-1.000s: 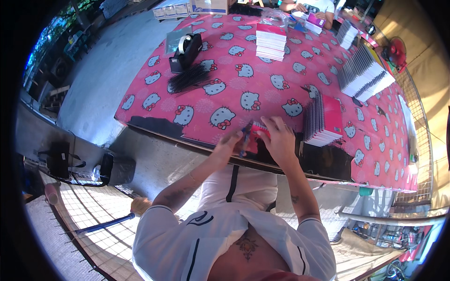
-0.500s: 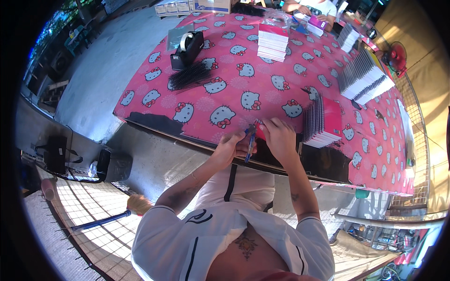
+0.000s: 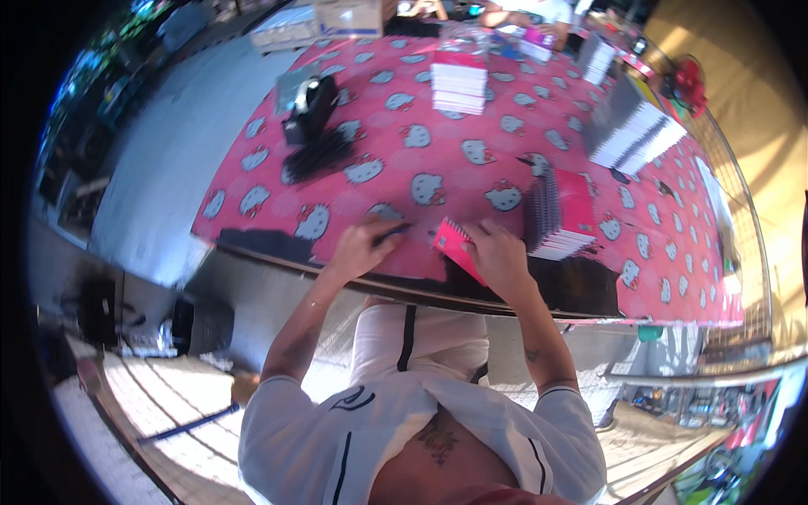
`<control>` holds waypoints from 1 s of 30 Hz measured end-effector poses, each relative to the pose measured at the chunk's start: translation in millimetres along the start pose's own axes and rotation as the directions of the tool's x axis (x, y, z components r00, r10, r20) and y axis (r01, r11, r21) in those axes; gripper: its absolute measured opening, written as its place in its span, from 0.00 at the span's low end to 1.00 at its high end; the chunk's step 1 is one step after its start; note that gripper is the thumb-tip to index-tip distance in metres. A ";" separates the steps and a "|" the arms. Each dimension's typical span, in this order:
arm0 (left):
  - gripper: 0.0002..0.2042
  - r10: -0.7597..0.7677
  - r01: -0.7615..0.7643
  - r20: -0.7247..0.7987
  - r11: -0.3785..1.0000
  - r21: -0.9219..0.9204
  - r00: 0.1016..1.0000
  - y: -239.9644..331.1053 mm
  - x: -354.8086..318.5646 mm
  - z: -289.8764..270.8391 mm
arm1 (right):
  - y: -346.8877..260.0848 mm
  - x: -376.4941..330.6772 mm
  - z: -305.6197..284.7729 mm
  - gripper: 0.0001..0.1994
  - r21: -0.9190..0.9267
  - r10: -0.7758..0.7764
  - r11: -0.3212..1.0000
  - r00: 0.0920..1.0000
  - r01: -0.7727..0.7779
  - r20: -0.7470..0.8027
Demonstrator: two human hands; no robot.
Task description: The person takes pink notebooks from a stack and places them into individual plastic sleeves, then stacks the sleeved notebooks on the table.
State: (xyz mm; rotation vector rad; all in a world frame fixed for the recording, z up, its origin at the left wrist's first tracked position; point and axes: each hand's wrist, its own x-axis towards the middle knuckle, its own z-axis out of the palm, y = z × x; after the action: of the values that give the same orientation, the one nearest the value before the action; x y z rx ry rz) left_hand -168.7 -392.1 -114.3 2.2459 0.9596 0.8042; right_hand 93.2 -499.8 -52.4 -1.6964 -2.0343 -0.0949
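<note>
My right hand [image 3: 500, 255] is closed on a small pink spiral notebook [image 3: 454, 242], its coil edge facing up and away at the near side of the table. To the left, my left hand [image 3: 364, 246] is wrapped round blue-handled pliers [image 3: 394, 232], whose dark tip points right toward the notebook but is apart from it; motion blurs them. Right of my right hand stands a stack of spiral notebooks [image 3: 562, 215] with pink covers. A pile of loose black spiral coils [image 3: 318, 155] lies farther off on the left, in front of a black tape dispenser [image 3: 310, 111].
The pink patterned tablecloth [image 3: 396, 172] is torn along the front edge. Beyond are a pink-and-white notebook stack [image 3: 459, 82], a tall stack [image 3: 635, 126] at right and a red fan [image 3: 688, 87]. Cardboard boxes [image 3: 349, 18] stand far left. A co-worker [image 3: 534, 13] sits across the table.
My left hand with the pliers has moved left, away from the notebook and my right hand. More of the pink notebook now shows. The whole view has shifted slightly.
</note>
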 end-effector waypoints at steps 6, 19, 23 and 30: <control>0.19 0.193 -0.044 -0.254 0.867 0.496 0.948 -22.7 8.4 10.6 | 26.6 5.3 -92.6 0.15 0.276 0.228 0.950 0.933 -0.149 -0.279; 0.18 -0.303 0.481 0.376 0.488 -0.728 0.876 52.7 34.6 15.7 | 8.8 -19.8 -46.8 0.13 0.067 0.132 0.989 0.991 -0.129 -0.037; 0.20 -0.257 0.614 0.557 0.338 -0.714 0.789 65.3 14.2 25.1 | 9.8 -24.7 -9.9 0.12 0.060 0.128 0.990 0.990 -0.124 -0.060; 0.19 -0.261 0.614 0.557 0.285 -0.736 0.788 62.6 16.3 36.0 | 12.6 -24.2 -5.9 0.11 0.076 0.153 0.986 0.986 -0.147 -0.071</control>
State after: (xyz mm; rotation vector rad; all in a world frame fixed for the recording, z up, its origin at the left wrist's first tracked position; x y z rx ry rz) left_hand -107.1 -425.4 -90.2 0.9812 0.6616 0.4414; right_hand 109.6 -521.0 -60.2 -1.7679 -1.8271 -0.0367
